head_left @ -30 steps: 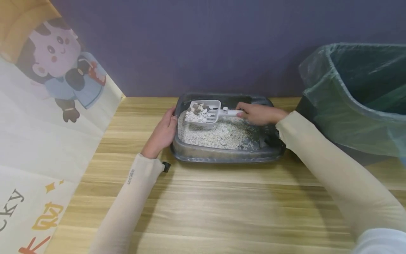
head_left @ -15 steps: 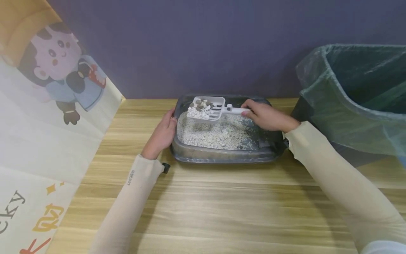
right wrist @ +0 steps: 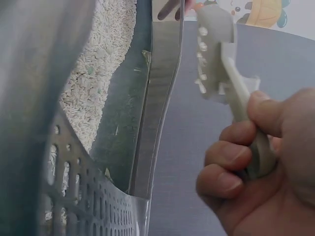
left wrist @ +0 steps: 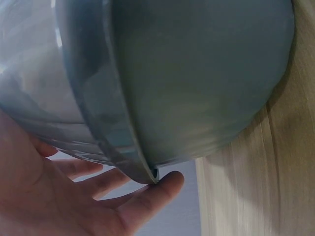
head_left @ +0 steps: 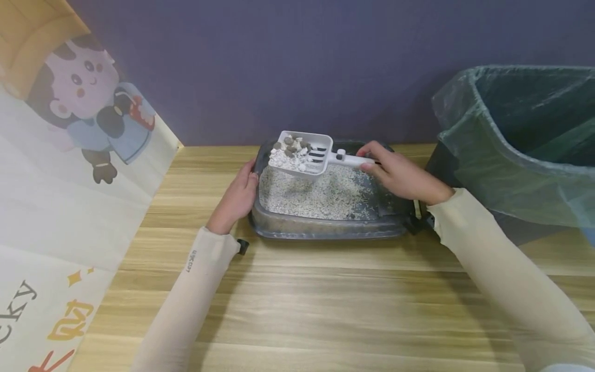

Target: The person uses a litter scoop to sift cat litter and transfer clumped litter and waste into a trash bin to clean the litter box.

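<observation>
In the head view, a grey tray (head_left: 321,227) lies at the centre of a wood-grained surface (head_left: 325,299), pale litter (head_left: 316,196) spread over much of its floor. The right hand (head_left: 400,174), at the tray's 2 o'clock, holds the handle of a white slotted scoop (head_left: 328,159), which is above the tray, its head pointing toward 9 o'clock and overlapping the far rim from this angle. Brown lumps (head_left: 292,146) and white crumbs (head_left: 288,162) sit in the scoop, mostly on its 9 o'clock side. The left hand (head_left: 237,199) holds the tray's 9 o'clock end, thumb and fingers at the rim. Toward 2 o'clock stands a dark bin with a translucent green liner (head_left: 520,191) folded over its edge; a purple-blue wall (head_left: 297,67) runs across 12 o'clock, and a white panel (head_left: 56,217) printed with a cartoon figure stands at 9 o'clock. In the left wrist view, the tray's outer side fills 12 o'clock, and the left hand comes in from 7 o'clock, its fingers spread against the lip. In the right wrist view, the right hand, at 4 o'clock, curls its fingers round the handle; the scoop's head reaches toward 1 o'clock, apart from the tray, whose litter shows at 10 o'clock and a perforated grating (right wrist: 91,196) at 7 o'clock.
</observation>
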{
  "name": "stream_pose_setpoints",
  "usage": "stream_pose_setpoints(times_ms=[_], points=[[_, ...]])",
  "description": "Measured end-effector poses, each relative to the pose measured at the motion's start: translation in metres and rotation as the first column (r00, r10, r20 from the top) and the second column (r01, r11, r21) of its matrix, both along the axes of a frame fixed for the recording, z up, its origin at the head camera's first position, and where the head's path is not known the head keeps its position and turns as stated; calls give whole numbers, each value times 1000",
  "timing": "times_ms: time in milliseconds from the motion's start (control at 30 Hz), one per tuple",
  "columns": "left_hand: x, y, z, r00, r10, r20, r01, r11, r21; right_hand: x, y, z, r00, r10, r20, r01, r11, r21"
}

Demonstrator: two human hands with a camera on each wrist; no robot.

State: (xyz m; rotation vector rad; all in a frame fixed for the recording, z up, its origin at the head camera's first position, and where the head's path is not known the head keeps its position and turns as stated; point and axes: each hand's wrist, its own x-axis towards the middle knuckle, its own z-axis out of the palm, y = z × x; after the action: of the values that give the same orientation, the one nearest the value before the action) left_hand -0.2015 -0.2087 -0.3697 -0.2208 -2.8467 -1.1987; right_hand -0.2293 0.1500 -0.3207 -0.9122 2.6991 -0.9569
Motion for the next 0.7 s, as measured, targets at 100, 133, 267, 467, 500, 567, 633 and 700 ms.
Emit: stream_pose_setpoints(times_ms=[100,133,267,467,500,567,633,700], points=[[0,0,1,1000,-4,-4,4,1000,4,4,0,-3,999,-11,-44,9,999,-40],[0,0,1,1000,-4,-4,4,1000,4,5,0,-4,998,-16,-60,13,999,-53],[0,0,1,1000,-3,0,3,1000,5,9,0,-11,992,-43,-115,30,993,-111],[1,1,2,1000,-5,-3,5,1000,4,14,2,-16,989,-55,-135,33,986,-162],[1,1,2,1000,-7,-3,7,1000,3,14,2,-17,989,-53,-135,30,986,-165],[1,1,3,1000,-12,-4,12,1000,1,15,2,-18,990,-53,-134,30,985,-169],[1,0,3,1000,-13,-5,13,1000,-4,17,2,-20,990,-49,-136,24,984,-179],[0,0,2,1000,-16,-3,16,1000,-6,19,3,-21,990,-40,-134,14,982,-189]])
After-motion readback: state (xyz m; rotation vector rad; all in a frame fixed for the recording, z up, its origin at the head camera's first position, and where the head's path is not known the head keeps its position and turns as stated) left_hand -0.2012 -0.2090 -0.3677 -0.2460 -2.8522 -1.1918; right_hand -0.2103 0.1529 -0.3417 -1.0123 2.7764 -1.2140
